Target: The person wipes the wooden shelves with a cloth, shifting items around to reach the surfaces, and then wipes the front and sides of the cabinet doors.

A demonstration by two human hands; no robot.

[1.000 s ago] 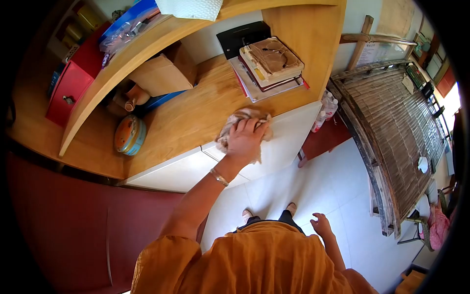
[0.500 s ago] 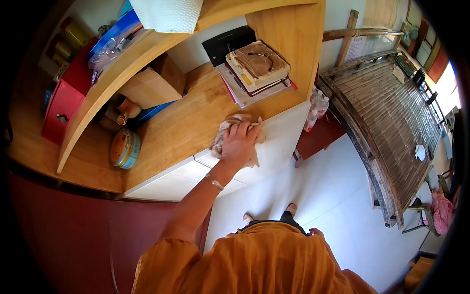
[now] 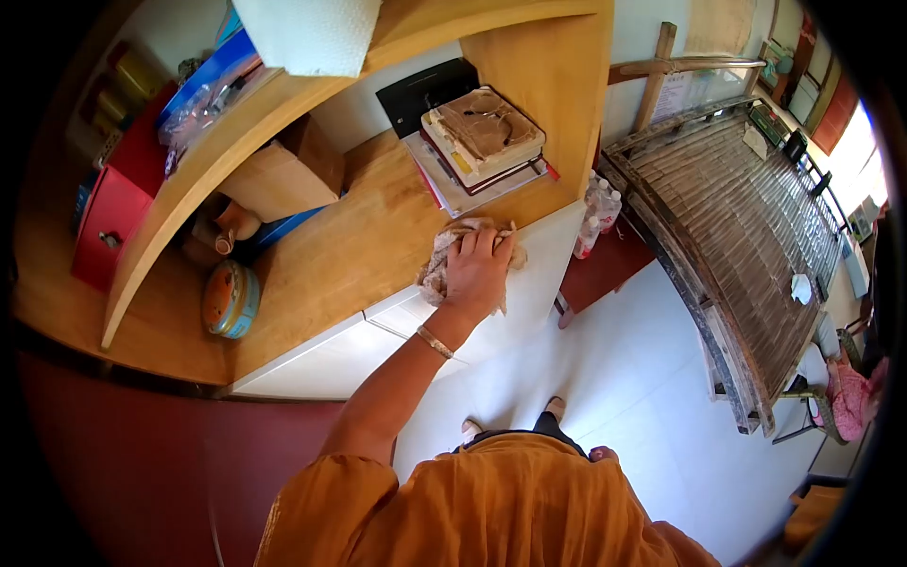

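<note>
My left hand (image 3: 475, 274) presses down on a crumpled beige cloth (image 3: 437, 267), its fingers curled over it. The cloth lies at the front edge of a wooden shelf (image 3: 326, 260), and part of it hangs over the white cabinet front (image 3: 316, 359). Just behind the cloth sits a stack of worn books (image 3: 487, 132) on papers, with a pair of glasses on top. At my right side, beside the orange shirt, only a little of my right hand (image 3: 602, 455) shows; its fingers cannot be made out.
On the shelf to the left stand a round tin (image 3: 231, 299), a cardboard box (image 3: 283, 175) and a small brown jug (image 3: 236, 223). A red drawer box (image 3: 111, 227) is further left. Plastic bottles (image 3: 598, 213) and a bamboo-slat bed (image 3: 737, 208) are on the right.
My left hand and the cloth have moved a little to the right along the shelf's front edge. The whole view has shifted slightly. My right hand shows less than before.
</note>
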